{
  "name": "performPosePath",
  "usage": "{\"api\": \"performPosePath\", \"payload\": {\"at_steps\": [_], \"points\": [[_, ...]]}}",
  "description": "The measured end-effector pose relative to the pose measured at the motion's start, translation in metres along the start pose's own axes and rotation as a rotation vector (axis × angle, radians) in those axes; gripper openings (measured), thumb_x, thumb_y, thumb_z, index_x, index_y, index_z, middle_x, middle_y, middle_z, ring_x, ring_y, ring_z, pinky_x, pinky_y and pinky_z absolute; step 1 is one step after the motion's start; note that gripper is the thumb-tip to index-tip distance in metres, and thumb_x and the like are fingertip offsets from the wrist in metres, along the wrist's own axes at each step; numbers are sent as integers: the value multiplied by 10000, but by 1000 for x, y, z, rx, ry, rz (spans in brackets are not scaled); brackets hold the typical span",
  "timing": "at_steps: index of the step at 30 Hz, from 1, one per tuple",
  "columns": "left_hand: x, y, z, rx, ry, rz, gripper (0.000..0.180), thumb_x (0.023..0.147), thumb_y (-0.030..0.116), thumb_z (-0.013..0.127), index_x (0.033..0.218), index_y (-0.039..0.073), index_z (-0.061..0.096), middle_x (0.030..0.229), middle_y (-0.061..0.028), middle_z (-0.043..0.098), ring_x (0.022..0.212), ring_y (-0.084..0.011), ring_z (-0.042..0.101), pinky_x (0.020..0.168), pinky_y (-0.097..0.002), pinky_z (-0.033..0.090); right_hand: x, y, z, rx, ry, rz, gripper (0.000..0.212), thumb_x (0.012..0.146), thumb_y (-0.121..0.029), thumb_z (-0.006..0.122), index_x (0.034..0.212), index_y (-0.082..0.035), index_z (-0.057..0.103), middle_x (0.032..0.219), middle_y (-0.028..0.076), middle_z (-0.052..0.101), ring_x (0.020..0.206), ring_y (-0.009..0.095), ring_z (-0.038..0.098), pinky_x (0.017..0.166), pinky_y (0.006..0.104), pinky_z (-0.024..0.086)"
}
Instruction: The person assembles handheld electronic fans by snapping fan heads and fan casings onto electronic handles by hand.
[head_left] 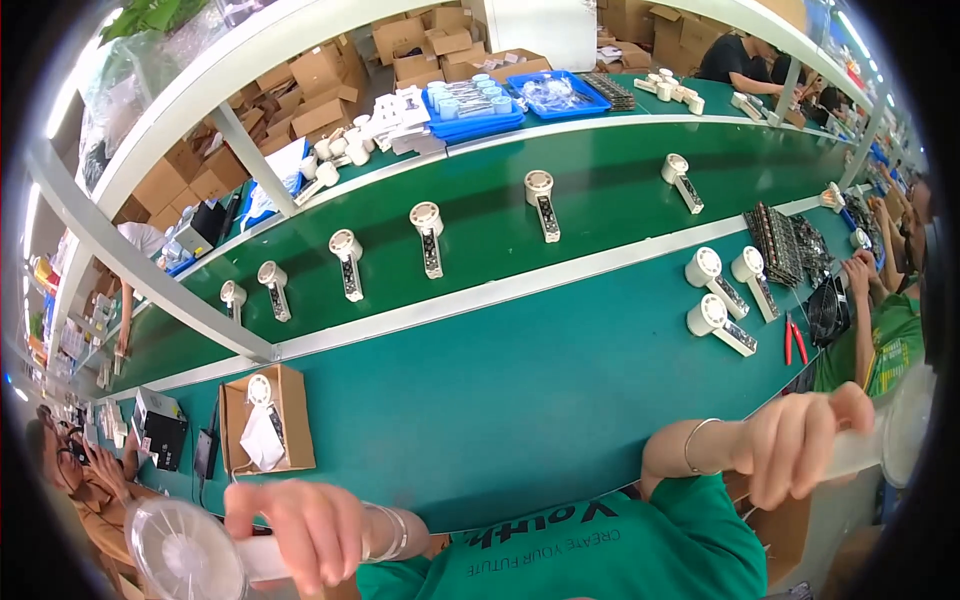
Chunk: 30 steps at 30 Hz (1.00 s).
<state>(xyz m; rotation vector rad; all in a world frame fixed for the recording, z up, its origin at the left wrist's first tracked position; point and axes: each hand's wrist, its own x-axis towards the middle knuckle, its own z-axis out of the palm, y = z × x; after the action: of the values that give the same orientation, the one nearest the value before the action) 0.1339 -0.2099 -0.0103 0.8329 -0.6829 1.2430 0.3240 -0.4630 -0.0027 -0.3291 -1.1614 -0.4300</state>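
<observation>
while my arms spread wide, left hand: my left hand (303,530), slightly blurred, is clamped on the white handle of a round, clear-faced plastic fan (185,555) at the near left.
right hand: my right hand (795,445) is wrapped round the pale handle of a translucent, round plastic fan (908,430) at the near right.
bench and belt: both fans are picked up, neither set down; three white, round-headed plastic units (709,314) lie right on the green bench (500,390), six similar white units with dark-lined handles (426,240) on the far green belt (610,215). how finished these are, i can't tell.
box: one more white unit (260,390) sits in the open brown cardboard box (299,420), left.
shirt: dark lettering crosses my green cloth shirt (660,555); i can read none on the fans.
</observation>
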Motion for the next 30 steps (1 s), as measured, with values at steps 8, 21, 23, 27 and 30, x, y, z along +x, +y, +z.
{"api": "performPosePath", "payload": {"at_steps": [8,21,23,27,30], "points": [[-4,2,-15,1007,123,947,376,852,279,460,1077,-22,444,864,-156,430,693,-210,414,596,-302,311,1,18,23,-437,230,-344,572,834,-244,498,1280,17,253,771,169,497,471,181,436,403,281,343],[33,-106,-122,606,452,-554,202,870,122,514,1026,-3,491,789,-111,602,601,-113,548,546,-197,449,-2,143,-50,-355,246,811,247,908,-246,455,961,-5,471,714,77,552,499,114,508,420,220,407],[33,-131,-185,662,544,-714,188,856,170,559,954,12,543,737,-102,621,561,-112,545,527,-215,436,-13,197,-82,-449,296,1069,262,889,-283,497,900,-21,506,683,52,564,506,115,518,447,234,424],[21,-173,-265,914,572,-777,213,832,172,591,916,-24,583,762,-69,614,651,-132,598,551,-220,445,-55,281,-158,-765,394,1358,359,858,-325,532,987,11,515,699,64,562,539,126,535,438,257,434],[17,-208,-295,960,548,-785,241,802,158,619,934,-42,590,807,-65,611,697,-151,609,594,-245,454,-78,315,-214,-1099,312,1341,419,790,-355,588,925,41,597,799,140,625,667,238,622,525,338,502]]}}
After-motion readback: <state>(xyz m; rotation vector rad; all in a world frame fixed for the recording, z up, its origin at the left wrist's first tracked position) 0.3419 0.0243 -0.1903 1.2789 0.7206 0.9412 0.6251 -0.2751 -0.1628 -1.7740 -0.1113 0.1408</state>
